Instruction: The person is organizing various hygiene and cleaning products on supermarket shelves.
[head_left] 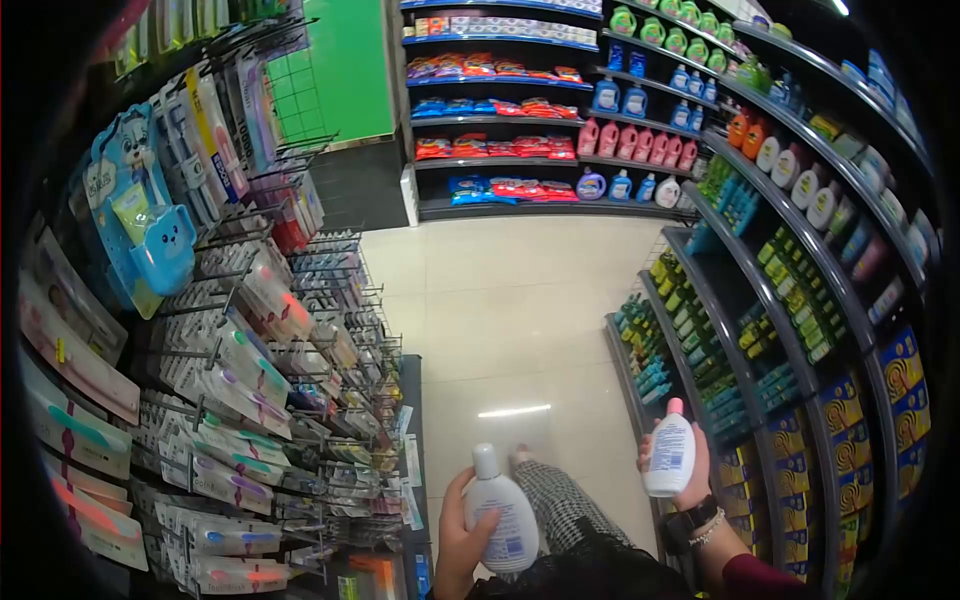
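now your left hand (455,548) has fingers closed round a white bottle (503,512), upright, cap above them; your right hand (694,478) grips a pink-capped bottle (670,456), also upright, nearer the shelves (735,335) on its right.

Saw peg rack (340,300) at L, packed w/ toothbrush packs (225,535), incl. blue kids' set (150,225). Noted pale tiled floor (510,310) mid-aisle. Spotted pink detergent jugs (640,145) at far end, green goods (795,290) & yellow boxes (900,368) on R shelves (770,335).

head-worn view — forward and down a shop aisle (510,300), hands near
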